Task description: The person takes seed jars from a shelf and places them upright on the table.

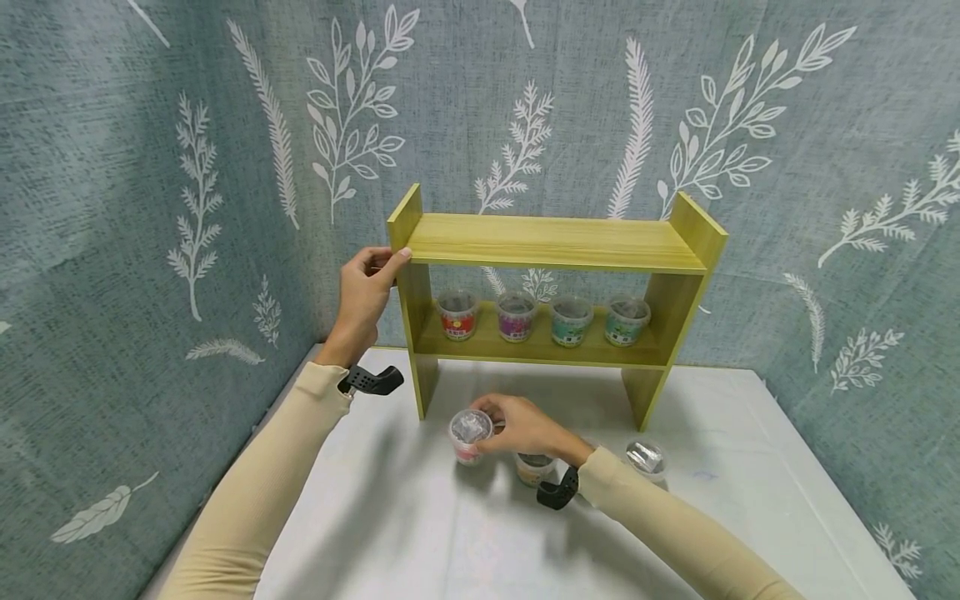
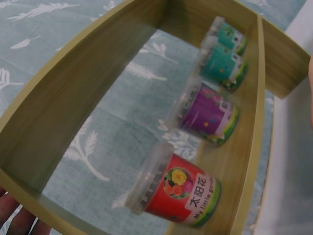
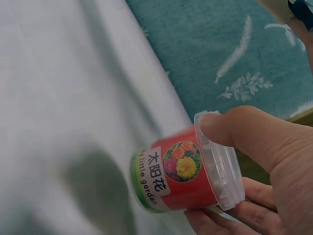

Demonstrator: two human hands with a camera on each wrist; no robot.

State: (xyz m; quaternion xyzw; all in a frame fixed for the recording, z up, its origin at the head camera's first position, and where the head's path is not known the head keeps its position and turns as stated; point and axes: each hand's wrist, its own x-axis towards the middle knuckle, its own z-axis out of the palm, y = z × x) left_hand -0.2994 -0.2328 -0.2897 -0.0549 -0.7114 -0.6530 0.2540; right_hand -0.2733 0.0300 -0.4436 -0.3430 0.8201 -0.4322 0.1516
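Observation:
My right hand (image 1: pixel 521 425) pinches a clear-lidded plastic cup (image 3: pixel 183 171) by its rim, thumb on one side and fingers on the other. Its red label shows flowers and the words "little garden". In the head view this cup (image 1: pixel 470 435) is in front of the shelf's lower left; whether its base touches the table I cannot tell. With my left hand (image 1: pixel 363 287) I grip the left side panel of the yellow wooden shelf (image 1: pixel 555 242). On its middle board stand a red-labelled cup (image 2: pixel 181 191), a purple one (image 2: pixel 210 115) and two green ones (image 2: pixel 225 63).
An orange-labelled cup (image 1: pixel 534 471) stands on the white-covered table (image 1: pixel 390 517), partly hidden by my right wrist. Another lidded cup (image 1: pixel 647 458) is farther right, behind my sleeve. Leaf-patterned cloth (image 1: pixel 465 108) hangs behind the shelf and along both sides.

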